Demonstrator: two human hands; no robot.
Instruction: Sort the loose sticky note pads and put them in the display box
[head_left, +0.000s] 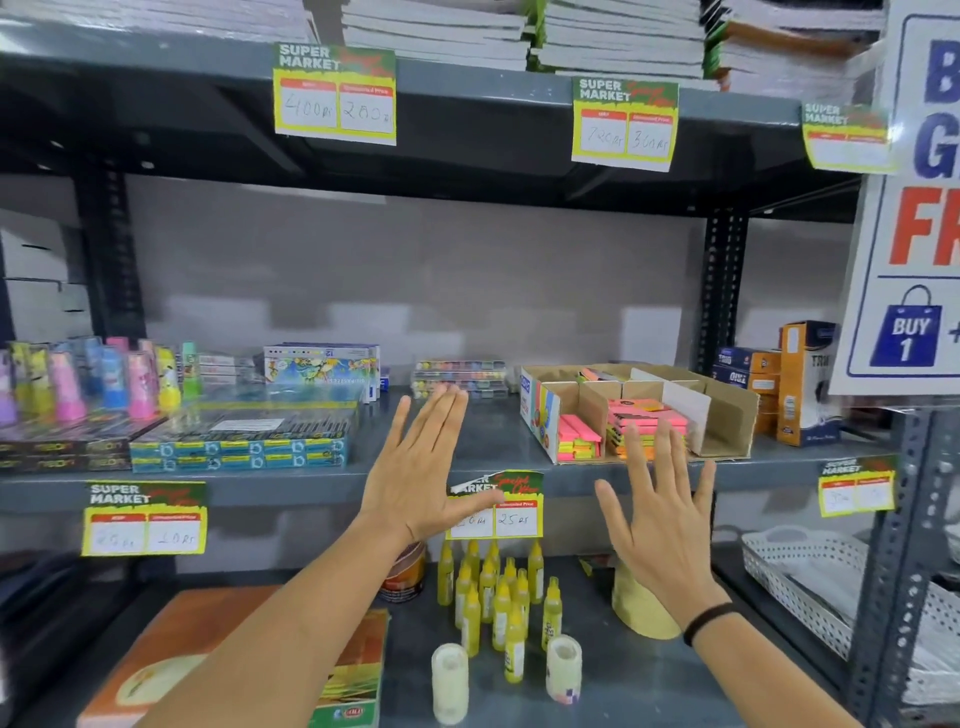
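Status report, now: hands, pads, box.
Left hand and right hand open, empty, fingers spread. Sticky note pads sit in display box on middle shelf. Nothing between hands and box.

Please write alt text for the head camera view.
Two empty hands, left hand and right hand, spread open before a grey shelf holding a cardboard display box with pink and orange sticky note pads.
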